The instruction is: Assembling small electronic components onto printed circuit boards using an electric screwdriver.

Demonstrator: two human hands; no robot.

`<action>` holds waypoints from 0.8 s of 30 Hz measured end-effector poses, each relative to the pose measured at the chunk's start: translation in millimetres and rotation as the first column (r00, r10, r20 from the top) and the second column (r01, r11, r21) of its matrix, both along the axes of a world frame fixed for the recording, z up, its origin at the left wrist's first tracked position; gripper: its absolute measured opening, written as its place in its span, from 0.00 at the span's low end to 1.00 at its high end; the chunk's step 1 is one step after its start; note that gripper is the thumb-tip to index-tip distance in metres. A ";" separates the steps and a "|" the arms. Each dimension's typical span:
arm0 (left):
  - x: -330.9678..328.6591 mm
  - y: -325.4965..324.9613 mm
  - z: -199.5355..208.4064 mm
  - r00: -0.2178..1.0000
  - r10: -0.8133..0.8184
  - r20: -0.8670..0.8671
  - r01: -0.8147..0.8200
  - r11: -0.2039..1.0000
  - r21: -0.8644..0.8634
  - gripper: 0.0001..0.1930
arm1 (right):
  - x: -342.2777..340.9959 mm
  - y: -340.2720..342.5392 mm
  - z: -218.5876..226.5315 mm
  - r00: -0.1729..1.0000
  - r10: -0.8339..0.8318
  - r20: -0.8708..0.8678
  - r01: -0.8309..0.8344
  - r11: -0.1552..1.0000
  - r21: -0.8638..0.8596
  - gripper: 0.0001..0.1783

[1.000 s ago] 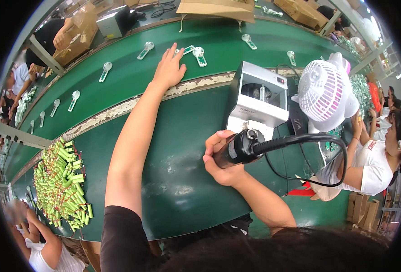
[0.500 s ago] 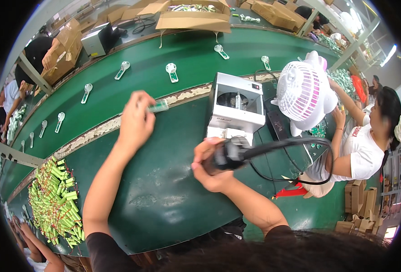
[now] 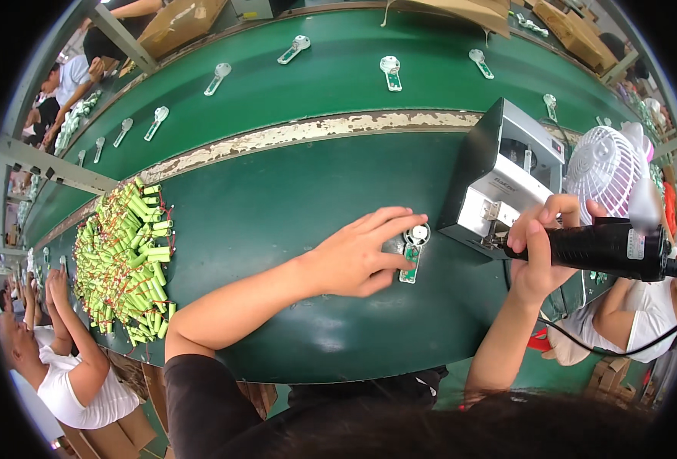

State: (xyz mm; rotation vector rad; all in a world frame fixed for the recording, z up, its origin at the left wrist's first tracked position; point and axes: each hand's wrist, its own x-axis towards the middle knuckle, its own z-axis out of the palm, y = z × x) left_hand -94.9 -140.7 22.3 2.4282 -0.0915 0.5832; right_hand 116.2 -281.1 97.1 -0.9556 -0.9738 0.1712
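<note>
On the bench, a white fan handle half (image 3: 418,232) with a round head carries a green circuit board (image 3: 410,262). My left hand (image 3: 357,256) holds it against the bench, one finger at the round head and the thumb on the board. My right hand (image 3: 541,249) is wrapped round a black corded electric screwdriver (image 3: 602,249). The screwdriver lies almost level, its tip end at the pale front block (image 3: 491,210) of a silver and black screw feeder (image 3: 499,164). My fingers and the block partly hide the tip.
Left of me lies a heap of green battery cells (image 3: 124,260) with red wires. Beyond the chipped rail (image 3: 308,131), several white handle halves lie along a green conveyor belt (image 3: 338,53). A white desk fan (image 3: 606,172) stands right of the feeder. Co-workers sit on both sides.
My view has swung left. My left hand has brought the handle half from near the rail onto the bench before me. My right hand has turned the screwdriver toward the feeder's front.
</note>
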 end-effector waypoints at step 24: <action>-4.1 -8.6 -1.7 0.994 -0.065 -0.092 0.060 0.997 -0.054 0.10 | -44.0 11.7 -53.9 0.931 0.297 0.211 -0.264 0.950 -0.168 0.42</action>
